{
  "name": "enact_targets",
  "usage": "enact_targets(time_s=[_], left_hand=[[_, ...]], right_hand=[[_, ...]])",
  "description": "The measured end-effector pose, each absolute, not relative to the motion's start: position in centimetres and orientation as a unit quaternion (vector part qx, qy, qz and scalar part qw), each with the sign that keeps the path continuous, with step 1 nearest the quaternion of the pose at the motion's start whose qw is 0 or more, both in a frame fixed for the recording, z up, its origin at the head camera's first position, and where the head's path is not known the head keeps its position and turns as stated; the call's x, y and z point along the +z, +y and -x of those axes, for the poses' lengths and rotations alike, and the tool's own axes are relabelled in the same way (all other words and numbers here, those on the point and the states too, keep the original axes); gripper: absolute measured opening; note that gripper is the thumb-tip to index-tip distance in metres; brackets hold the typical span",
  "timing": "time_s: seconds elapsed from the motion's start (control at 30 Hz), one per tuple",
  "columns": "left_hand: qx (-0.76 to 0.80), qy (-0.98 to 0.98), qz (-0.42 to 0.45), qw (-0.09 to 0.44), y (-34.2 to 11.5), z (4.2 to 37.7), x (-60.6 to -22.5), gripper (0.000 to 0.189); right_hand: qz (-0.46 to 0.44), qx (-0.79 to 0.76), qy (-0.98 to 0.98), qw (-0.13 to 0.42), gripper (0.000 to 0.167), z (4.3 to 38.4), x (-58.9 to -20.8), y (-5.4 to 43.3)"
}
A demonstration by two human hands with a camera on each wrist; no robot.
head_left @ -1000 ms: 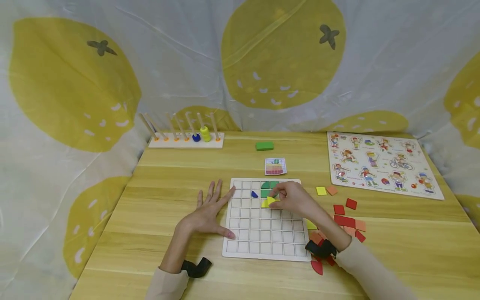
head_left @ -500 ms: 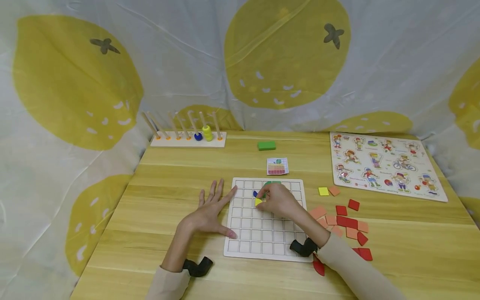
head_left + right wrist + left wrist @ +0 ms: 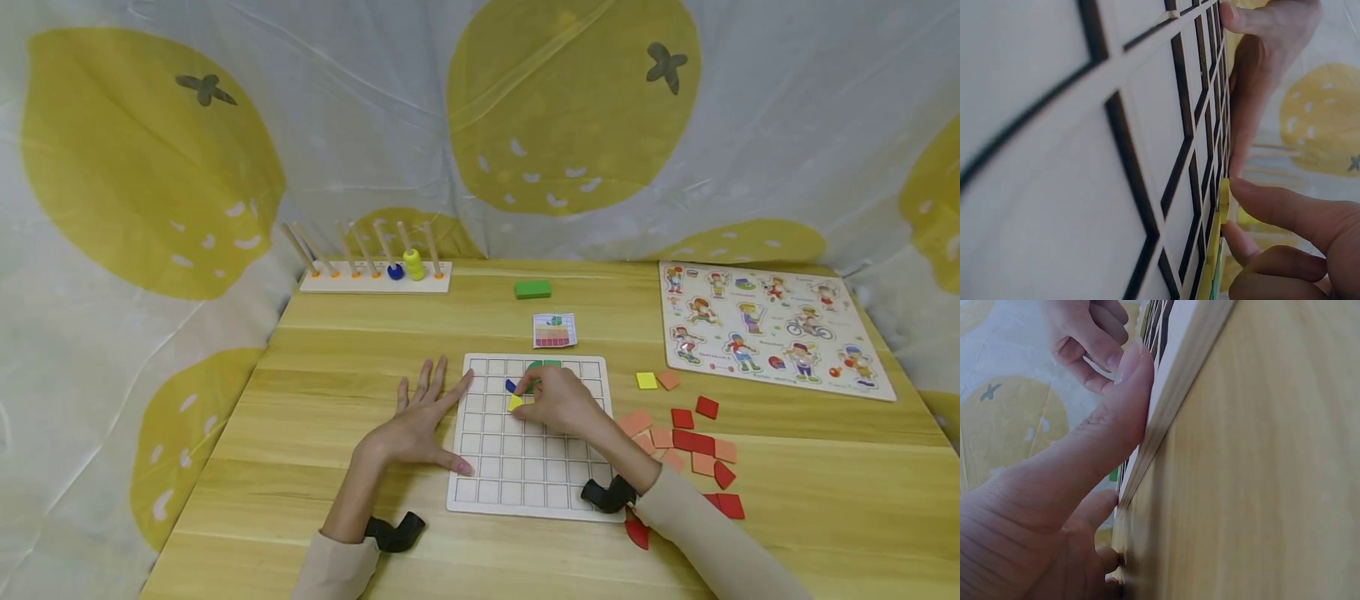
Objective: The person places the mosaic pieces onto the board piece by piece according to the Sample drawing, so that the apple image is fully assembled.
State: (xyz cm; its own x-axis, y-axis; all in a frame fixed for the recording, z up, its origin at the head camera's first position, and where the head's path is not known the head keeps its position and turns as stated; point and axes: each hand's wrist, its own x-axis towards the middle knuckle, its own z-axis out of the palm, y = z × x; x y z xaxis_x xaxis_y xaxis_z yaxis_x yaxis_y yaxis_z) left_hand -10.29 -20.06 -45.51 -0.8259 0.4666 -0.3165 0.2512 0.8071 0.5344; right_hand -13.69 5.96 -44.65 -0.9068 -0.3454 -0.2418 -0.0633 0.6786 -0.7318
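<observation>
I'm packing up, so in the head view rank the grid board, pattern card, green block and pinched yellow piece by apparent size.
Grid board
Pattern card
Green block
Yellow piece, though the right hand may hide part of it

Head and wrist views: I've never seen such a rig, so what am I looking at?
There is no robot: a person works here bare-handed. One camera, worn on the head, looks forward and down; the two close-ups come from a camera on each wrist. The right hand pinches a yellow tile at a grid board; the left hand touches the board's left edge. On the wooden table are red tiles, orange tiles, a pattern card, a green block, a bead counter and a sports puzzle.
</observation>
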Motion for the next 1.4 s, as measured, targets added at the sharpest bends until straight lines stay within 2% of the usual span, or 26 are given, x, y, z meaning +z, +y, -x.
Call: enact_targets(time_s=[0.47,1.0,1.17,1.4], left_hand=[[0.243,0.924,-0.194,0.224,-20.0,10.4,-45.5,0.134],[0.239,0.925,-0.199,0.221,-19.9,10.5,-45.6,0.134],[0.240,0.923,-0.199,0.224,-19.8,10.5,-45.6,0.134],[0.242,0.924,-0.199,0.221,-20.1,10.4,-45.7,0.135]], right_hand=[[0.126,-0.400,0.893,0.166,0.015,13.8,-44.8,6.4],[0.116,-0.405,0.893,0.160,0.016,13.9,-45.0,6.3],[0.106,-0.436,0.878,0.165,0.015,13.9,-44.4,8.1],[0.089,-0.436,0.880,0.166,0.016,14.0,-43.5,13.5]])
